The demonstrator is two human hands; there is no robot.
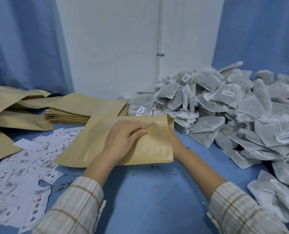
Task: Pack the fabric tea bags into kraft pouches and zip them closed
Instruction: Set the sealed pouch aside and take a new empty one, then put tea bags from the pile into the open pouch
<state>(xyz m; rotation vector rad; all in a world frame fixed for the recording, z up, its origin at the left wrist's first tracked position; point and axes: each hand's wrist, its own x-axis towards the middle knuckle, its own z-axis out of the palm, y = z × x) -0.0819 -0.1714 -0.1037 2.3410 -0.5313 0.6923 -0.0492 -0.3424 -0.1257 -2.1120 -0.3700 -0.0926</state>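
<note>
Holding the kraft pouch [116, 141] flat on the blue counter [148, 191], your left hand [123, 137] pinches its upper lip at the mouth; your right hand [175, 139] is mostly hidden behind the pouch edge, so its grip cannot be told. Expect light, crease-prone paper: take it by the lips. The tea bags [224, 107], just beside, look soft and light.
</note>
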